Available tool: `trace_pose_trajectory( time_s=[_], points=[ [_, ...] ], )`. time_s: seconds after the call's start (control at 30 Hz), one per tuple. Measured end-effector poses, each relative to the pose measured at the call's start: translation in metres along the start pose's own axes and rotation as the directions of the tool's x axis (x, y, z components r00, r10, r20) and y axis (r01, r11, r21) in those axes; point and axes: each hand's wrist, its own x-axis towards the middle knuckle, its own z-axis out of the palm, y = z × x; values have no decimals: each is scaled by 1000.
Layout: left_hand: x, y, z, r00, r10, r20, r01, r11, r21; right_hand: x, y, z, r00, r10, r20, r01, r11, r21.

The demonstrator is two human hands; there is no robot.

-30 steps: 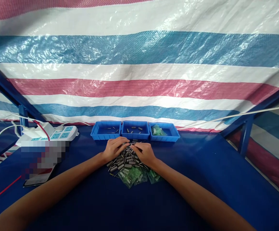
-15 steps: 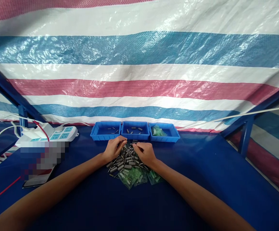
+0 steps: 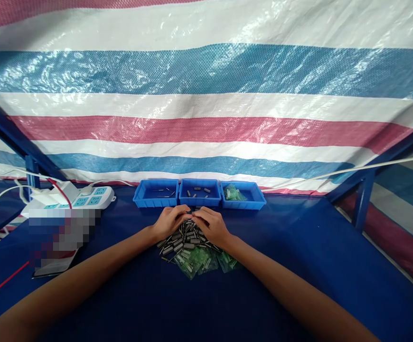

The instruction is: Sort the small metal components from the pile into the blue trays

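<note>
My left hand (image 3: 171,222) and my right hand (image 3: 211,226) meet over the far side of a pile of small metal parts (image 3: 189,237). The fingers of both are bent and closed, with the fingertips close together; what they hold, if anything, is hidden. Thin pins and short grey cylinders make up the pile. Along its near edge lie small green-tinted plastic bags (image 3: 196,261) with pieces inside.
Behind my hands stand three blue trays: the left tray (image 3: 155,204) holds thin pins, the middle tray (image 3: 199,203) grey cylinders, the right tray (image 3: 251,205) green bags. A white power strip (image 3: 101,197) with cables sits left, near a partly blurred flat object (image 3: 57,266).
My hands have come together from slightly apart, their fingertips now nearly touching over the far part of the pile. The trays and bags stay in place.
</note>
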Motion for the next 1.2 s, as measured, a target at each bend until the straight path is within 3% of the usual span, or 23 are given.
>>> trace_pose_trajectory(
  time_s=[0.27,0.63,0.9,1.2],
  points=[
    [12,11,-10,996,-57,75,60,998,-26,4,-4,-4,984,114,-134,-116,993,-7],
    [16,16,-12,995,-63,76,67,996,-53,4,-7,-5,996,69,-58,-68,998,20],
    [17,17,-15,973,-3,231,22,997,-79,2,-4,-6,999,44,-11,-43,997,65],
    [19,20,-15,987,-61,151,74,994,-82,6,-7,-6,985,96,-146,-94,995,21]
  ],
)
